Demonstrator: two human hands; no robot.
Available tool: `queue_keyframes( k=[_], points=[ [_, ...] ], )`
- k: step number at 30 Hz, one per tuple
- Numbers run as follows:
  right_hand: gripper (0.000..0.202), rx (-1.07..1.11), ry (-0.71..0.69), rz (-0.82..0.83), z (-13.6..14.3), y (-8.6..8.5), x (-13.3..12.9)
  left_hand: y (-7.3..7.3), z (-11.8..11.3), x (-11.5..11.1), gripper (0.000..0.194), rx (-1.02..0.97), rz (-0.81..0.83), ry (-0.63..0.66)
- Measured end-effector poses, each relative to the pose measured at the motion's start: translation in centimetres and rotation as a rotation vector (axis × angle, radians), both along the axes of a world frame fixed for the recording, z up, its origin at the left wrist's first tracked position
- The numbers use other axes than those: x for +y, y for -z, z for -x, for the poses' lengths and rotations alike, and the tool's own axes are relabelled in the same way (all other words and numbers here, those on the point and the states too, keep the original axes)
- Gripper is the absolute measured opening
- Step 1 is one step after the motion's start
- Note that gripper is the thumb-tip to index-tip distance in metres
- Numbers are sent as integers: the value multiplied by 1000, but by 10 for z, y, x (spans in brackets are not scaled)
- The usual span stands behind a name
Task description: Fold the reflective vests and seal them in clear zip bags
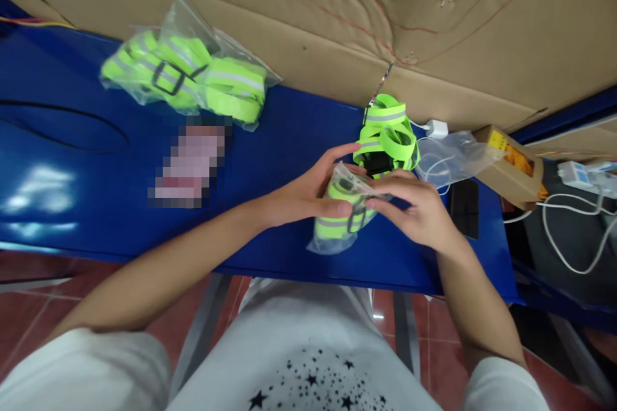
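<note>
- White star-print shirt [308, 359] fills the bottom edge; both forearms reach out over the blue tabletop [96, 192].
- Left hand [308, 196] and right hand [417, 209] both have a narrow pinch grip on one bagged reflective band [340, 218], held just above the tabletop's near edge.
- Handling guess: light, soft, squashy; the clear film looks slippery and crinkly. Hold the rolled band through the bag, not the loose film.
- Long axis runs roughly upper right to lower left; bag mouth appears to be at the upper right, by the right fingertips.
- Loose neon bands [388, 135] lie just beyond the hands.
- Filled bags [187, 70] sit far left.
- Empty bags [453, 157], phone [465, 205], cardboard box [513, 167] sit to the right.
</note>
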State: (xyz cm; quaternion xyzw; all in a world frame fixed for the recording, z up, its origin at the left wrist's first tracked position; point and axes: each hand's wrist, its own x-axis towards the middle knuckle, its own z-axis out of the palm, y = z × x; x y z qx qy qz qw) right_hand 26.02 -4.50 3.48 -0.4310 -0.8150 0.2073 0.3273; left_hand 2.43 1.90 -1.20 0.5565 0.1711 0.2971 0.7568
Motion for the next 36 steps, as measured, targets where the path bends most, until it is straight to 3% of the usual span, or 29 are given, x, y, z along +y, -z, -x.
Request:
queue_keyframes(
  k=[3, 6, 11, 14, 17, 22, 24, 26, 30, 33, 36],
  points=[
    [13, 200, 68, 113, -9, 11, 11, 4, -3, 5, 91, 70, 136, 73],
    [20, 186, 104, 121, -12, 14, 10, 7, -8, 2, 64, 63, 223, 116],
    [44, 58, -121, 89, -7, 1, 4, 8, -11, -4, 59, 54, 379, 30],
    [48, -77, -146, 39, -3, -15, 5, -1, -10, -4, 66, 141, 270, -13],
    [32, -211, -221, 58, 3, -30, 11, -12, -8, -6, 69, 215, 94, -79],
    [26, -369, -436, 344, 17, -40, 29, -22, -5, -7, 73, 240, -20, -153],
    [26, -327, -481, 432, 19, -41, 35, -23, -2, -4, 73, 257, -13, -152],
    [24, -181, -443, 447, 16, -40, 39, -23, 1, 2, 72, 246, 40, -162],
    [14, 157, -161, 348, -2, -28, 36, -20, 5, 11, 64, 208, 186, -98],
    [27, 306, 40, 284, -16, -10, 31, -17, 3, 9, 58, 228, 224, -68],
    [41, 411, 97, 466, -21, 8, 24, -14, -1, 3, 64, 237, 253, -115]
  ],
)
